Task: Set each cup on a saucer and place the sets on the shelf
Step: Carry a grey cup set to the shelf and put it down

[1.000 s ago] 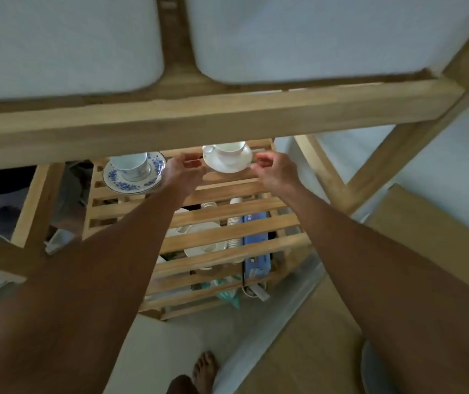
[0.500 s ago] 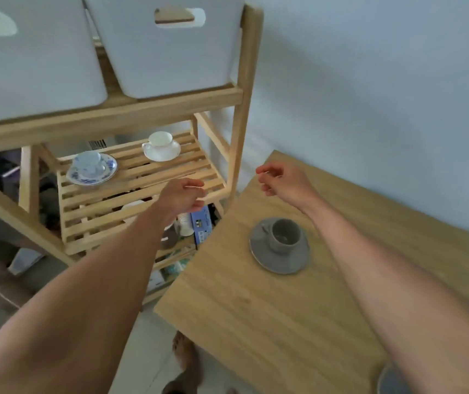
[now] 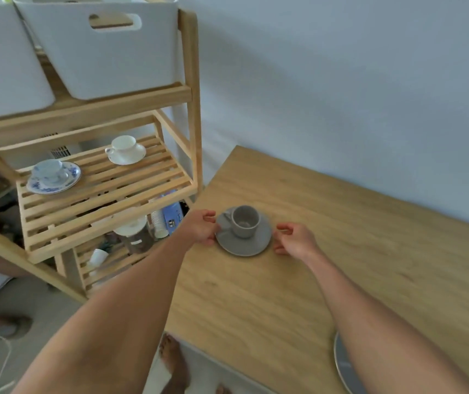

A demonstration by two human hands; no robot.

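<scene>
A grey cup (image 3: 245,221) stands on a grey saucer (image 3: 242,245) near the left end of the wooden table (image 3: 284,302). My left hand (image 3: 200,228) curls over the saucer's left rim, thumb and fingers pinching it. My right hand (image 3: 294,239) hovers just off the right rim, with its fingers apart and a small gap to the saucer. On the middle level of the slatted shelf (image 3: 108,191) stand a white cup on a white saucer (image 3: 125,151) and a blue-flowered cup and saucer (image 3: 53,175).
Two white bins (image 3: 105,52) fill the shelf's top level. The lowest level holds stacked cups, a jar and a blue box (image 3: 170,214). A grey plate (image 3: 342,365) lies at the table's near edge. My bare foot (image 3: 175,362) is on the floor below.
My hands left the white set on the shelf and came to the table. From half a second ago they dropped to either side of the grey saucer, and the left one closed on its rim.
</scene>
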